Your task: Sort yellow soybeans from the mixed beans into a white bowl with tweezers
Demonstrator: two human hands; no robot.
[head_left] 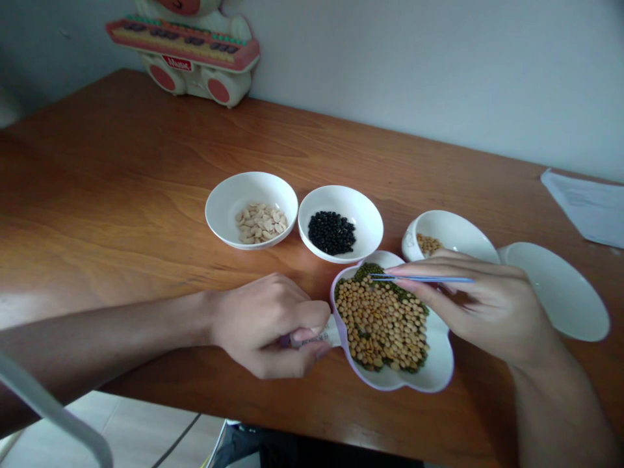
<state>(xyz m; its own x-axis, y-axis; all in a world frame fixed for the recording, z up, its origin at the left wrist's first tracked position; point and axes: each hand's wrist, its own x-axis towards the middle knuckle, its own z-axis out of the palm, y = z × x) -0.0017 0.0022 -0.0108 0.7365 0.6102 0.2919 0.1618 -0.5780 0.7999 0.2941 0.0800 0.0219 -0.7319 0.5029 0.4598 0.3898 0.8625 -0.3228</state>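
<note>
My left hand [273, 325] is closed around the short handle [322, 335] of a white, purple-rimmed scalloped dish [439, 370]. Tan soybeans [380, 318] cover most of the dish's inside, with small green mung beans [373, 268] showing along the edges. Over its upper part, my right hand [487, 299] pinches slim bluish tweezers [429, 279], their tips at the mung beans near the top. I cannot tell whether a bean is between the tips. Just behind the right hand stands a white bowl [463, 231] with some soybeans [429, 244], partly hidden by the fingers.
One white bowl [219, 208] holds pale flat seeds [262, 223]; beside it, another bowl [365, 218] holds black beans [332, 233]. An oval white dish [565, 292] lies at the right. Paper [595, 208] and a toy keyboard [185, 49] are farther back on the wooden table [121, 182].
</note>
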